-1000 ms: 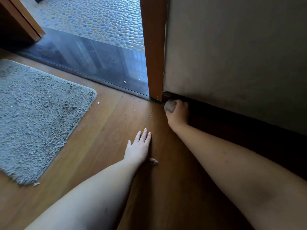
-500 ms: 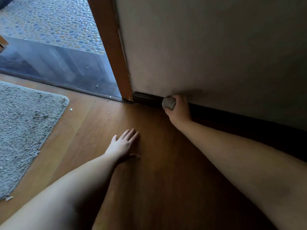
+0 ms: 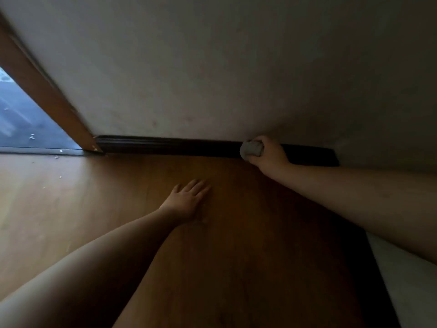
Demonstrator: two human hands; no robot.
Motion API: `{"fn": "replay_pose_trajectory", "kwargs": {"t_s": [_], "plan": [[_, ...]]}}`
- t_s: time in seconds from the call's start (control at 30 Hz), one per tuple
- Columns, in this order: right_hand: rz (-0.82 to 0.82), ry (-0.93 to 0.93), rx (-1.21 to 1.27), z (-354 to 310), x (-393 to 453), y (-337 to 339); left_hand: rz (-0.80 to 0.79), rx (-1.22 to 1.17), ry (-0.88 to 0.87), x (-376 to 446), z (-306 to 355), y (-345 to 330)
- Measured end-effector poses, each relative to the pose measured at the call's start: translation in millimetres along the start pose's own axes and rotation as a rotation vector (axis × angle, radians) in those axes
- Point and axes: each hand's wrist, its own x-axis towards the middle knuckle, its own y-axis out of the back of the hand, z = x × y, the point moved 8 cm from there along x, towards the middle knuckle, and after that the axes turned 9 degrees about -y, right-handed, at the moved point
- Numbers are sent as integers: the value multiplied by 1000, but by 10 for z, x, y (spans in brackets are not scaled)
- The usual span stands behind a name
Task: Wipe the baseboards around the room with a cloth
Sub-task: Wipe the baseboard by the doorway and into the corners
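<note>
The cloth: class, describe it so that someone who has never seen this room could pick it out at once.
Follow the pale wall down to the dark baseboard where it meets the wooden floor. The right hand presses a balled-up cloth against that strip. It is the only grey, soft lump there.

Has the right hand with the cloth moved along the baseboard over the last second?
Yes. The right hand and cloth slid rightward along the baseboard, away from the door frame where they began.
</note>
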Motion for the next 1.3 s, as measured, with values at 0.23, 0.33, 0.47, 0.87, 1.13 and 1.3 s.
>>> {"fn": "replay_pose_trajectory", "kwargs": {"t_s": [0.23,0.33,0.47,0.87,1.13,1.3], "plan": [[44,-123,-39,636,-132,-65,-78,104,-47,141,13,-141],[95,-105,25,700,-136,-144,-51,118,-78,253,-4,-155],[219,-147,165,818,-84,-162,-7,93,-108,449,28,-123],[583,-538,406,1630,-81,61,-10,69,-382,1112,802,-81],[831,-676,727,2173,140,363,-25,62,-378,1324,933,-165],[890,-753,837,2282,254,212,-20,84,-361,1343,928,-180]]}}
